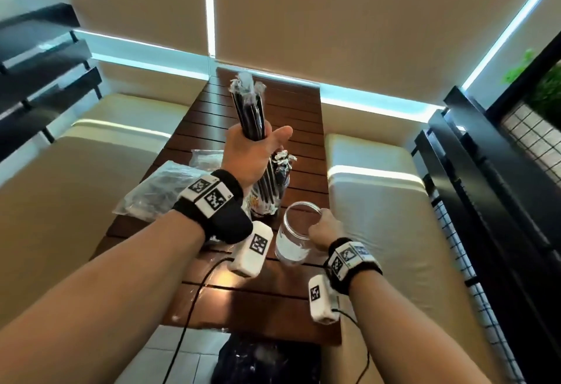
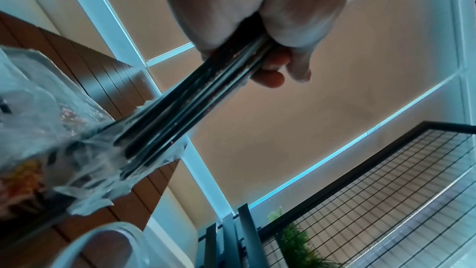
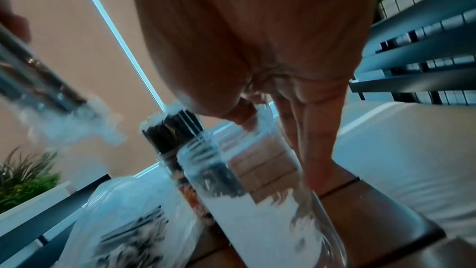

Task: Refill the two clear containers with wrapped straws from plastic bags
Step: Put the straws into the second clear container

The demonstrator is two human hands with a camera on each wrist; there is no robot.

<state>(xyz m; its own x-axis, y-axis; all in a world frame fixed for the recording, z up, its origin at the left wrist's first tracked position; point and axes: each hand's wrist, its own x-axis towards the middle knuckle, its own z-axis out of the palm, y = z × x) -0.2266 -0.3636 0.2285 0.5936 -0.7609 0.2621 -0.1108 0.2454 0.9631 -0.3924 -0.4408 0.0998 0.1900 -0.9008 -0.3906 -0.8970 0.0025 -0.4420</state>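
My left hand [image 1: 260, 149] grips a bundle of black wrapped straws [image 1: 249, 110] around its middle and holds it nearly upright above the table, clear wrapper ends at top and bottom. The left wrist view shows fingers curled round the bundle [image 2: 195, 97]. My right hand [image 1: 325, 225] grips the rim of an empty clear container [image 1: 293, 238], which tilts toward me; the right wrist view shows that container [image 3: 257, 201] blurred. A second clear container [image 1: 281, 171], packed with straws, stands just behind it. A plastic bag of straws [image 1: 161, 189] lies to the left.
The slatted wooden table [image 1: 300, 116] is narrow, with a cream cushioned bench [image 1: 379, 189] on each side. A second plastic bag [image 1: 206, 156] lies farther back. A dark bag [image 1: 267, 359] sits on the floor at the near edge. A black wire rack [image 1: 501, 171] stands right.
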